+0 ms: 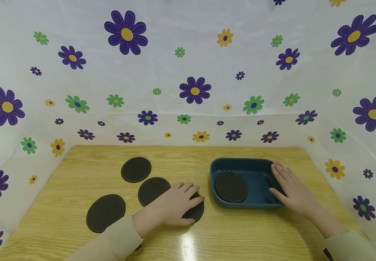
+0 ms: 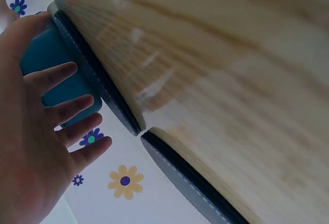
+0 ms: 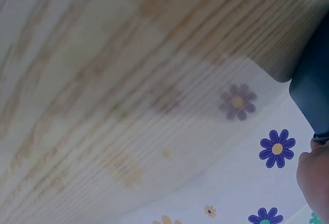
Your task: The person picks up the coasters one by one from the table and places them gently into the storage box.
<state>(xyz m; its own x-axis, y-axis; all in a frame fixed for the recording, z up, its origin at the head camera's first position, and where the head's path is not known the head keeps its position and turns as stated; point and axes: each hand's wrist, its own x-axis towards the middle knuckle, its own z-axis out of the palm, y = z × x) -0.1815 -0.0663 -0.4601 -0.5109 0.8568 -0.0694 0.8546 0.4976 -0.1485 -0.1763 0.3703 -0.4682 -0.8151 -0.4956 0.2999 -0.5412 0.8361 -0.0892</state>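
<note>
The black disc (image 1: 195, 212) under the left hand (image 1: 178, 203) lies flat on the wooden table (image 1: 240, 233), midway between the table's left and right edges. The left hand is spread over it, thumb by the near side of the disc. In the left wrist view the thumb appears to reach the rim while the other fingers stand clear; I see no pinch. Probable fault: the thin rim gives little purchase, so the disc could slide instead of lifting if pressed from above.

Just left, partly under the wrist, lies the neighbouring disc (image 1: 152, 190); a sideways drag could push the two edges together. The left sleeve (image 1: 109, 241) overlaps the near-left disc (image 1: 105, 213) and could shift it.

Toward the table's far right corner stands the blue bin (image 1: 257, 181), with a boxed disc (image 1: 231, 186) against its left end. The right hand (image 1: 290, 190) rests on the bin's right end, fingers extended along the rim, thumb inside. Uneven pressure there could turn or tip the bin. The far disc (image 1: 136, 169), nearest the table's far edge, is clear of both hands.
</note>
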